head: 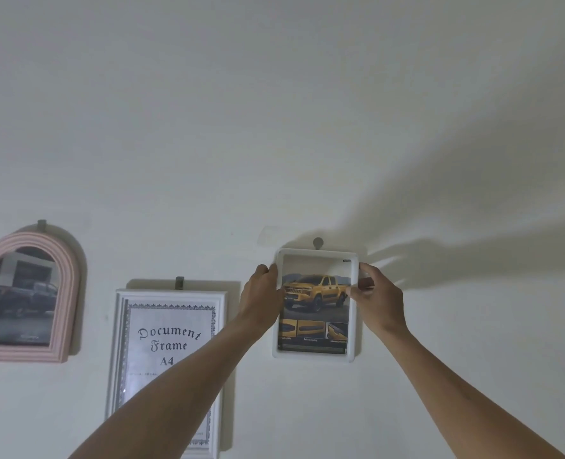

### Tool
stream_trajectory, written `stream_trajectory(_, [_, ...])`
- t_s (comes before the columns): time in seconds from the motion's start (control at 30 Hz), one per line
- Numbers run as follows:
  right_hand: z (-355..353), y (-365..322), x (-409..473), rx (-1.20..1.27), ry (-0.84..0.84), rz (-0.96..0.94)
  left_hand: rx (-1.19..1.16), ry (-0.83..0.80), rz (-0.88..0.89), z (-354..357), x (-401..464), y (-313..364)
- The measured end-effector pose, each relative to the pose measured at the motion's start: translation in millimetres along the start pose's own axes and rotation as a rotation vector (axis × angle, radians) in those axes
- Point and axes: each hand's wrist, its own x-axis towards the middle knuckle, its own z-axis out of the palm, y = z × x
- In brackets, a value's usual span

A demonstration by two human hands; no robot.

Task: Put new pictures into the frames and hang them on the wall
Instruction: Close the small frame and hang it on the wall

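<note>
Both arms reach up to the wall (307, 111). Between the hands sits a small white frame (352, 326) with rounded corners, flat against the wall and upright, its top edge just below a round grey hook (318, 242). Whether it hangs from that hook cannot be told. Inside it is a picture of a yellow pickup truck (314, 291) above a row of smaller detail shots.

The left hand (263, 293) grips the frame's left edge near the top, fingers curled round the rim. The right hand (375, 294) grips the right edge at about the same height, thumb on the front and fingers wrapped behind.

To the left, a white document frame (122, 342) hangs from a grey hook (179, 282); its insert reads "Document Frame A4". The left forearm crosses in front of its lower right part. At far left, a pink arched frame (67, 293) hangs from another hook (42, 224), holding a dark picture of a vehicle. The arms cast shadows to the right across the wall.
</note>
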Motion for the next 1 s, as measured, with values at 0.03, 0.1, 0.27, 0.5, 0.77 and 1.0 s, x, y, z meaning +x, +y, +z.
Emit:
stream_trajectory(0.03, [-0.2, 1.5, 0.1, 0.001, -0.002, -0.006, 0.000, 0.006, -0.002, 0.6, -0.9, 0.7])
stream_trajectory(0.1, [-0.2, 3.0, 0.2, -0.004, -0.002, -0.026, -0.005, 0.011, -0.016, 1.0, -2.1, 2.2])
stream_trajectory(0.27, [0.5, 4.3, 1.3, -0.040, -0.008, -0.057, -0.012, 0.011, -0.041, 1.6, -2.3, 2.4])
stream_trajectory(0.5, [-2.7, 6.0, 0.7, -0.017, -0.021, -0.030, -0.041, 0.033, -0.021, 3.1, -4.2, -1.5])
stream_trajectory(0.77, [-10.7, 16.9, -4.5, -0.016, -0.071, 0.040, -0.060, 0.066, -0.047, 3.4, -8.4, -1.1])
stream_trajectory(1.0, [-22.0, 43.6, -45.9, -0.065, -0.119, 0.112, -0.189, 0.133, -0.124, 16.6, -54.9, -2.6])
